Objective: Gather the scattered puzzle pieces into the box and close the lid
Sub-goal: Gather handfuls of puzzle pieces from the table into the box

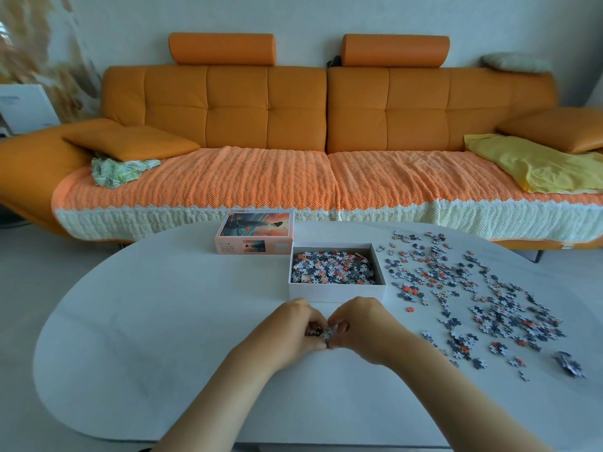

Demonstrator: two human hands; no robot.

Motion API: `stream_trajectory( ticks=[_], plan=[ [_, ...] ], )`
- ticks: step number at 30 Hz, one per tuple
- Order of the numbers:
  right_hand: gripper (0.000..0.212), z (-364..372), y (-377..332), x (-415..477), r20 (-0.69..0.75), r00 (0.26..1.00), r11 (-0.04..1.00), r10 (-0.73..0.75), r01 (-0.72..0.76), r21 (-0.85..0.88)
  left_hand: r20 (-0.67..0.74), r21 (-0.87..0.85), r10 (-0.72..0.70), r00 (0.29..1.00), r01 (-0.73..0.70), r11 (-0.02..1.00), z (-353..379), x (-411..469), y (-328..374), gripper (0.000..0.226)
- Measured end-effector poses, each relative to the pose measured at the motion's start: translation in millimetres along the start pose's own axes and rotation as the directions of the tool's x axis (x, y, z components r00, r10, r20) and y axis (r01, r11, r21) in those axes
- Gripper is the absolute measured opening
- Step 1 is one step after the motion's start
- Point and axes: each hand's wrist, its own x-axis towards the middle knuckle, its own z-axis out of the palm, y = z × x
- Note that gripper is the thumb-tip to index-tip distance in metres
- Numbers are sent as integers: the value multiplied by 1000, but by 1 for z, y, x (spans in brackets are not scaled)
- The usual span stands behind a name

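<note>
A white open box (336, 292) stands mid-table, partly filled with grey, white and orange puzzle pieces. Its lid (255, 233), printed with an orange picture, lies at the box's far left corner. Many loose puzzle pieces (473, 298) are scattered over the table to the right of the box. My left hand (287, 334) and my right hand (362, 327) meet just in front of the box, above the table. Together they cup a small bunch of pieces (321, 332), which shows between the fingers. Most of the bunch is hidden by my fingers.
The white oval table (156, 321) has its left half bare. Behind it stands a long orange sofa (293, 125) with a knitted cover, cushions and a yellow cloth (535, 164). A small heap of pieces (569, 365) lies near the table's right edge.
</note>
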Motion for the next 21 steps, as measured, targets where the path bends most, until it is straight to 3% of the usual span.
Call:
stream_trajectory(
  ticks=[9,17,21],
  plan=[
    [15,1,-5,0,0,1000,1000,13,-13,9,-31,-79,-56,998,53,995,-2,-2,2,12],
    [13,-9,-6,7,33,992,984,124,-127,121,-42,-234,-107,993,94,968,-9,6,-2,15],
    [13,-29,-6,16,-150,984,972,100,-64,226,-168,-318,-78,983,21,948,-27,19,-1,14]
  ],
)
